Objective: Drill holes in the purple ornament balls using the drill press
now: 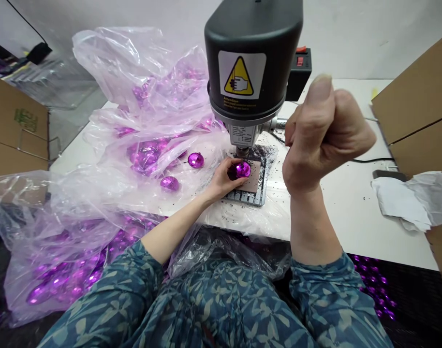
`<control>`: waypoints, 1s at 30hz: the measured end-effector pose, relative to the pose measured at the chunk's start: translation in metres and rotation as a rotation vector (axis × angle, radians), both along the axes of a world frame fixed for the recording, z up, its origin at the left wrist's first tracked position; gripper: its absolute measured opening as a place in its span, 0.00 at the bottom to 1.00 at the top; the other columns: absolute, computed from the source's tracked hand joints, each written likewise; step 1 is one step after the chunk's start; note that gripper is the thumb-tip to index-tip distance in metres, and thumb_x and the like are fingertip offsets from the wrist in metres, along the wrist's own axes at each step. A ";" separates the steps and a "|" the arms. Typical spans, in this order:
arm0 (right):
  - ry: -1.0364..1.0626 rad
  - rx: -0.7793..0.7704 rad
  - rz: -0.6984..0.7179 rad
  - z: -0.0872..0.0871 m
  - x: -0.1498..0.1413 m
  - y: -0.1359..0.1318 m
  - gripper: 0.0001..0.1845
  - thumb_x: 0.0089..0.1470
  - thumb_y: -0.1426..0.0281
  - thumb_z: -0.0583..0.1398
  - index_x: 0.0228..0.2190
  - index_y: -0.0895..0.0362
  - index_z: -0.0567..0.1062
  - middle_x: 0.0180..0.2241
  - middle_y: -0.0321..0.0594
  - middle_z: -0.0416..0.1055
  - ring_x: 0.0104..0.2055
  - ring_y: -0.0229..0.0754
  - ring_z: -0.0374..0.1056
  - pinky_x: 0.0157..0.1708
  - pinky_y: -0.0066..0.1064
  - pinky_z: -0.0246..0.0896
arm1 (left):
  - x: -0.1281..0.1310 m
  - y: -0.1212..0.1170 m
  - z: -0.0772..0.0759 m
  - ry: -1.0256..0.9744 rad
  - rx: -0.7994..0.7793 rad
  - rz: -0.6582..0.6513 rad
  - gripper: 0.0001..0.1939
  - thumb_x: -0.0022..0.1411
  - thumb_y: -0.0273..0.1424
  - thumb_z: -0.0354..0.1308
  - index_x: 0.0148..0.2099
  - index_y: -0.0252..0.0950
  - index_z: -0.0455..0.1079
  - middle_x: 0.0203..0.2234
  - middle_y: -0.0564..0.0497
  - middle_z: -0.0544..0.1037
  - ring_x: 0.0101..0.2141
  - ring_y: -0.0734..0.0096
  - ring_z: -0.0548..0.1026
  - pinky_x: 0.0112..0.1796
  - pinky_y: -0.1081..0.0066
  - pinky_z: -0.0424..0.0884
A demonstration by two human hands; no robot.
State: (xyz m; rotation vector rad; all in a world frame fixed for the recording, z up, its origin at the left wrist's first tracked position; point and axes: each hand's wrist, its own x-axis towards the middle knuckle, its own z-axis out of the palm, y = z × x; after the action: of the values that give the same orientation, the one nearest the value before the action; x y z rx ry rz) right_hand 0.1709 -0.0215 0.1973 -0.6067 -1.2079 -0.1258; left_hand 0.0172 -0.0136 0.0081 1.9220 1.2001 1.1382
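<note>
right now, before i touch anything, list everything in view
bench drill: one, black and silver, yellow warning label, over the jig plate
switch box: one, black with red switch, behind the drill
jig plate: one, metal with tan pad, under the drill
black grit: many specks, black, around the jig plate
faceted purple gem: one, purple, on the tan pad
loose gems: two, purple, on the plastic left of the drill
clear plastic bag: one, clear, holding purple gems, left of the drill
white table: one, white, under everything
cardboard sheets: two, brown, at left and right
crumpled paper: one, white, on the table's right
floor gems: many, purple, lower right
left hand: one, on the faceted purple gem
right hand: one, raised fist, right of the drill
sleeves: two, blue patterned, on both arms
</note>
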 end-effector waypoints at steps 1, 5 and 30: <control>-0.002 -0.003 -0.020 -0.005 0.000 -0.001 0.34 0.70 0.47 0.56 0.20 0.51 0.51 0.16 0.30 0.45 0.17 0.34 0.44 0.22 0.40 0.43 | 0.000 0.000 0.001 -0.005 -0.007 -0.002 0.28 0.63 0.37 0.76 0.62 0.37 0.74 0.52 0.44 0.81 0.50 0.59 0.81 0.51 0.62 0.79; 0.024 0.082 0.038 -0.021 0.001 0.000 0.35 0.71 0.53 0.58 0.19 0.52 0.48 0.14 0.29 0.40 0.14 0.34 0.42 0.19 0.41 0.37 | 0.000 -0.001 0.001 -0.010 -0.026 -0.002 0.28 0.63 0.38 0.77 0.61 0.38 0.74 0.52 0.44 0.82 0.51 0.57 0.81 0.52 0.60 0.79; -0.200 0.493 0.122 -0.054 0.012 0.013 0.28 0.67 0.74 0.57 0.22 0.52 0.45 0.12 0.24 0.44 0.09 0.28 0.44 0.10 0.28 0.42 | 0.007 -0.003 -0.011 -0.107 -0.053 0.054 0.29 0.61 0.39 0.79 0.59 0.38 0.73 0.54 0.43 0.83 0.54 0.54 0.83 0.57 0.56 0.79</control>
State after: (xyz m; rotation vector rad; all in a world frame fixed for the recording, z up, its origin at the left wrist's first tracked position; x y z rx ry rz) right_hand 0.1829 -0.0090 0.1428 -0.0899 -1.3415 -0.3752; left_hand 0.0239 -0.0168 -0.0026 1.7760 1.2177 1.2095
